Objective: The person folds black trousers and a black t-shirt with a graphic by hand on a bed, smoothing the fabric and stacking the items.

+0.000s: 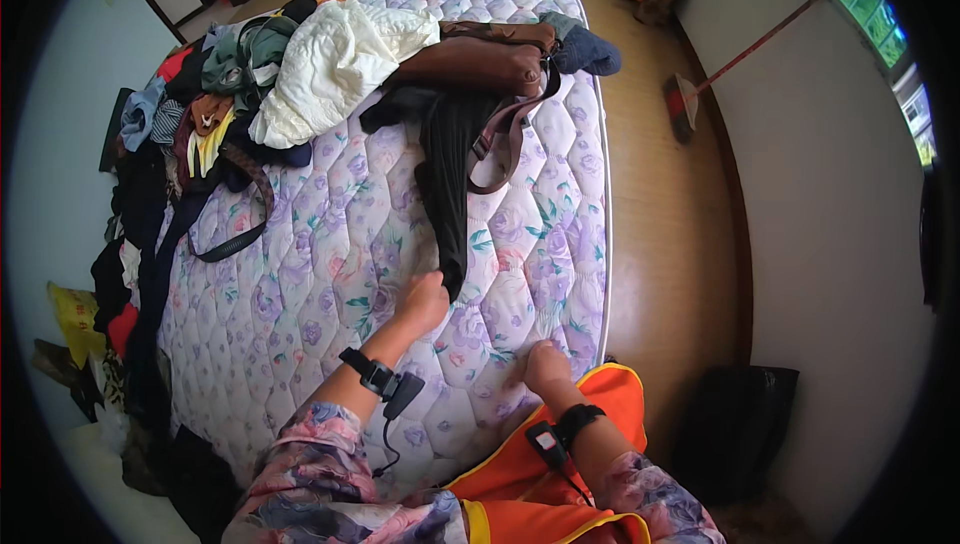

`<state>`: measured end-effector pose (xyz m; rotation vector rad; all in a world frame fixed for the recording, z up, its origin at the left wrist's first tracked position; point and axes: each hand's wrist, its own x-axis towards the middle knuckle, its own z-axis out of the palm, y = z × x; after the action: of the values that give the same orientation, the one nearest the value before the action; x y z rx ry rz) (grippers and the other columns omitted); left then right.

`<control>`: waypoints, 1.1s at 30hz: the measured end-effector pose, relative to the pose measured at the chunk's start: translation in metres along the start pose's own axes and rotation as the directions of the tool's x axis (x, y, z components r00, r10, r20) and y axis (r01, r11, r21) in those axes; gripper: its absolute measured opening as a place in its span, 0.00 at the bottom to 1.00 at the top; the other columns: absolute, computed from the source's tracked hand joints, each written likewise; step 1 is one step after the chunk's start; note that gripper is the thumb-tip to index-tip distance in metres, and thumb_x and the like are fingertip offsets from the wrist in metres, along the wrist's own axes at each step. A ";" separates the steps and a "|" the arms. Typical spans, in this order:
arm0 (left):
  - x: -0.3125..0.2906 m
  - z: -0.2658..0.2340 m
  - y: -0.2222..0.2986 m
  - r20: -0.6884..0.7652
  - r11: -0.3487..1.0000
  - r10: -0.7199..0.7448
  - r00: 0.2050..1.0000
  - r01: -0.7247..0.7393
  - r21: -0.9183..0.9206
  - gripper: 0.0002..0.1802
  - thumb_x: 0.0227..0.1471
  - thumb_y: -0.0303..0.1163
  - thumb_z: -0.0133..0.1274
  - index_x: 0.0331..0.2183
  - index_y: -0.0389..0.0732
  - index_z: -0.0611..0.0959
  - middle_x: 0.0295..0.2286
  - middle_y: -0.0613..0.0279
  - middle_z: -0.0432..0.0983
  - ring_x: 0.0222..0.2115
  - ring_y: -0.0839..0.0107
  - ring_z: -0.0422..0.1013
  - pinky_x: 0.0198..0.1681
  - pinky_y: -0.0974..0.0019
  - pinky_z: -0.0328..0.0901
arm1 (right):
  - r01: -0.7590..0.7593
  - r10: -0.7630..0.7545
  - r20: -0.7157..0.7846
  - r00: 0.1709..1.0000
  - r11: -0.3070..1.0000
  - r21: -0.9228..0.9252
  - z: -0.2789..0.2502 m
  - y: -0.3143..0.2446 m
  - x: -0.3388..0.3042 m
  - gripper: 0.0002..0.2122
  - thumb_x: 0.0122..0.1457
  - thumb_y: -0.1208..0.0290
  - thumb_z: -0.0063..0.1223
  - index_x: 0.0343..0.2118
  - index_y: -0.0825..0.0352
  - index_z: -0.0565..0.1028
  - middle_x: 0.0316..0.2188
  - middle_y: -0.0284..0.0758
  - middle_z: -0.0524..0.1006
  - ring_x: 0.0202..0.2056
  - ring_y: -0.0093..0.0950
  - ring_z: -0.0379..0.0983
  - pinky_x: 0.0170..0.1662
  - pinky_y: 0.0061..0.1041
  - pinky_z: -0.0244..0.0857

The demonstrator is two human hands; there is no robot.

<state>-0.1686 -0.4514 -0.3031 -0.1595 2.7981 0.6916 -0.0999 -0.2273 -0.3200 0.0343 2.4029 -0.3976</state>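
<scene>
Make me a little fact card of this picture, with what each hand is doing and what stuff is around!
Left hand: the left hand grips the near end of a black garment
Right hand: the right hand is curled, near the mattress edge; I can't tell if it holds anything
Mattress: the mattress has purple flowers
Far end: a white cloth beside a brown bag
Left side: a heap of mixed clothes
Floor, right: a broom with a red handle

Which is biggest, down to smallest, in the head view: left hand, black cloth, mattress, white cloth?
1. Mattress
2. White cloth and black cloth: too alike to rank
3. Left hand
</scene>
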 end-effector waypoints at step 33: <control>-0.250 -0.135 -0.010 -0.423 -0.746 0.354 0.834 -0.021 -0.665 0.27 0.53 0.40 0.41 0.53 0.37 0.62 0.55 0.50 0.54 0.55 0.56 0.53 0.57 0.50 0.48 | 0.380 -0.588 -0.653 0.477 -0.532 0.757 -0.103 0.023 -0.209 0.22 0.59 0.70 0.41 0.56 0.60 0.55 0.50 0.39 0.64 0.49 0.31 0.62 0.49 0.31 0.61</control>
<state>0.0442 -0.5125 -0.1246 0.4709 0.3760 3.0433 -0.0036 -0.1578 -0.1183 -0.6522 0.9067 -2.6207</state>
